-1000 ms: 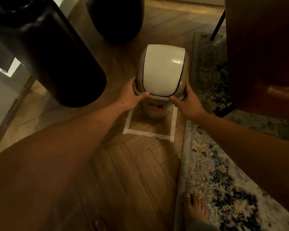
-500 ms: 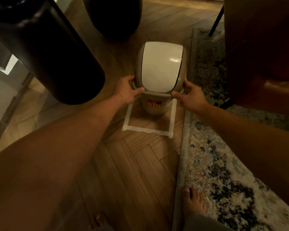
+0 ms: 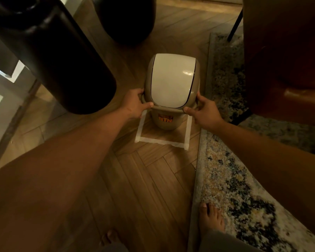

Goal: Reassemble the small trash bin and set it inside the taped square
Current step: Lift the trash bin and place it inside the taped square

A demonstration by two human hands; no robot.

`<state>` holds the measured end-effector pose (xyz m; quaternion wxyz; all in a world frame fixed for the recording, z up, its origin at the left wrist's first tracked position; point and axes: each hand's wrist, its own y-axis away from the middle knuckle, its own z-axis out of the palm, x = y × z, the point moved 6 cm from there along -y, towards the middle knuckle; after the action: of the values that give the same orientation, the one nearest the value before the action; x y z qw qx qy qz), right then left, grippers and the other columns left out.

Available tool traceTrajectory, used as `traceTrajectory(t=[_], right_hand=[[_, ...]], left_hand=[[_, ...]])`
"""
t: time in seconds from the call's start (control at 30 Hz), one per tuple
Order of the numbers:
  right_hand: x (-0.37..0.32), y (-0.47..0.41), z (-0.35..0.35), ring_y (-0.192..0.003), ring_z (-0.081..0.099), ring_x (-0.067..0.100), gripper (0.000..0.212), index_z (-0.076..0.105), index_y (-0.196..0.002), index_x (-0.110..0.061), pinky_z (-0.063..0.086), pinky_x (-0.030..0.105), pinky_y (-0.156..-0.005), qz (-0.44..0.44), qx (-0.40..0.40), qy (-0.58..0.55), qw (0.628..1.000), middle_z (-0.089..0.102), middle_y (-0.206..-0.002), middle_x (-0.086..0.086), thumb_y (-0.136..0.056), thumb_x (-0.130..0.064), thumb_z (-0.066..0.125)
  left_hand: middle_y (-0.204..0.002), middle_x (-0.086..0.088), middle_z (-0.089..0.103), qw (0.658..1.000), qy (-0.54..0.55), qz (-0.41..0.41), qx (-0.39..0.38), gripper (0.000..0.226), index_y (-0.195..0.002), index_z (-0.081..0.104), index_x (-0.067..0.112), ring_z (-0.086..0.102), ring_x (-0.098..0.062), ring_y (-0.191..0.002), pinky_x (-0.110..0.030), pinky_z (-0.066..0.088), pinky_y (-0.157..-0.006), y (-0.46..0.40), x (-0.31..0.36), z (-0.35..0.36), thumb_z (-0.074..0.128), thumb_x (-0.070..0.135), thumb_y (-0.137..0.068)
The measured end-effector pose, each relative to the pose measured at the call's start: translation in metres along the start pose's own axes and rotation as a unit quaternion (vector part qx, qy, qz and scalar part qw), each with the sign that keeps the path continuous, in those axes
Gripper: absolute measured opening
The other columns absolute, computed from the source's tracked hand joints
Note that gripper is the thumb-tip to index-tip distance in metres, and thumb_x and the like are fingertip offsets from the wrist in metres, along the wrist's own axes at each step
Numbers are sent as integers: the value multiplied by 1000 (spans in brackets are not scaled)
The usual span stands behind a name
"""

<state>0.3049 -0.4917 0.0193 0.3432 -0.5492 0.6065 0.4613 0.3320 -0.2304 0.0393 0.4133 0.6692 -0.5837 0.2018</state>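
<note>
1. Both hands have a grip on the small trash bin [image 3: 165, 119]: the left hand [image 3: 135, 104] is clamped on the left edge of its lid rim, thumb lying along the front, and the right hand [image 3: 204, 110] is clamped on the right edge, thumb pressed to the front corner.
2. Head view: the bin is tan, with a white swing lid [image 3: 173, 80] seated in a tan lid frame on top and shut flush; whatever is inside cannot be seen. An orange label [image 3: 165, 118] sits on the front of the body.
3. The bin stands upright within the taped square [image 3: 160, 141] on the herringbone wood floor [image 3: 144, 179]. The near strip and both side strips of tape show; the far side is hidden by the bin.
4. A patterned rug [image 3: 235, 188] lies just beside the square on the right, a bare foot [image 3: 210, 219] resting at its edge.
5. Two large dark vases [image 3: 58, 57] stand to the left and behind; a brown chair [image 3: 284, 51] is at the right.
</note>
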Motion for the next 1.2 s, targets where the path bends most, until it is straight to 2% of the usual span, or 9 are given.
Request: traceTrajectory(t=[0.17, 0.3, 0.47, 0.57, 0.73, 0.97, 1.03, 1.1, 1.2], right_hand=[[3, 3, 2, -83, 64, -16, 81, 33, -157, -14, 52, 7, -67, -9, 1, -7, 1000, 55, -138, -7, -89, -10, 76], [4, 5, 2, -87, 65, -17, 84, 28, -159, -17, 57, 14, -73, 2, 4, -5, 1000, 59, -139, -4, -90, -13, 75], [10, 12, 6, -64, 67, -4, 88, 19, -162, -31, 57, 20, -55, 25, 14, 18, 999, 63, -100, -26, -93, -23, 73], [12, 12, 7, -64, 67, 11, 87, 18, -161, -34, 62, 31, -62, 37, 19, 17, 999, 62, -100, -28, -93, -26, 72], [12, 13, 9, -74, 73, 9, 86, 16, -162, -34, 58, 23, -64, 32, 18, 4, 999, 70, -105, -14, -95, -26, 70], [10, 16, 13, -77, 73, 14, 89, 14, -162, -32, 58, 29, -71, 40, 13, -9, 999, 69, -116, -6, -94, -20, 70], [11, 19, 14, -77, 71, 13, 91, 12, -162, -31, 56, 27, -69, 40, 7, -1, 999, 62, -137, 9, -94, -19, 71], [11, 21, 17, -90, 67, 14, 91, 11, -163, -30, 59, 31, -78, 33, -4, 7, 999, 42, -157, 12, -95, -20, 70], [5, 23, 16, -127, 56, 17, 90, 12, -163, -28, 50, 44, -105, 17, -24, 22, 999, 43, -157, 4, -94, -25, 71]], left_hand=[[-124, -25, 65, 1000, 11, 5, 10, 70, -149, 44, 13, 67, -40, -102, -17, 49, -43, 6, -4, 1, 77, 16, -87], [-107, -19, 71, 999, 40, -6, 23, 73, -152, 39, 14, 67, -9, -69, -14, 45, -38, 7, -8, 4, 75, 17, -88], [-55, 15, 65, 998, 61, 0, 27, 75, -154, 34, 17, 64, 3, -48, -15, 46, -39, 2, -22, 10, 73, 17, -90], [-59, 18, 67, 997, 69, 2, 31, 77, -155, 31, 22, 66, -3, -50, -18, 49, -42, -3, -30, 13, 73, 21, -90], [-64, -2, 62, 993, 108, -19, 32, 81, -155, 31, 28, 64, -16, -57, -27, 54, -47, -10, -41, 17, 76, 21, -88], [-53, 11, 57, 994, 97, -20, 34, 80, -155, 32, 27, 61, -6, -51, -24, 53, -43, -4, -43, 16, 76, 21, -89], [-46, 14, 54, 995, 90, -17, 35, 81, -156, 30, 26, 59, -2, -46, -22, 51, -42, -1, -44, 14, 75, 21, -89], [-49, 12, 54, 995, 84, -17, 39, 80, -156, 30, 27, 57, -4, -49, -21, 51, -43, 1, -45, 13, 75, 21, -89], [-78, 7, 71, 997, 73, 4, 33, 77, -155, 33, 24, 61, 1, -56, -25, 55, -52, 2, -37, 12, 74, 22, -90]])
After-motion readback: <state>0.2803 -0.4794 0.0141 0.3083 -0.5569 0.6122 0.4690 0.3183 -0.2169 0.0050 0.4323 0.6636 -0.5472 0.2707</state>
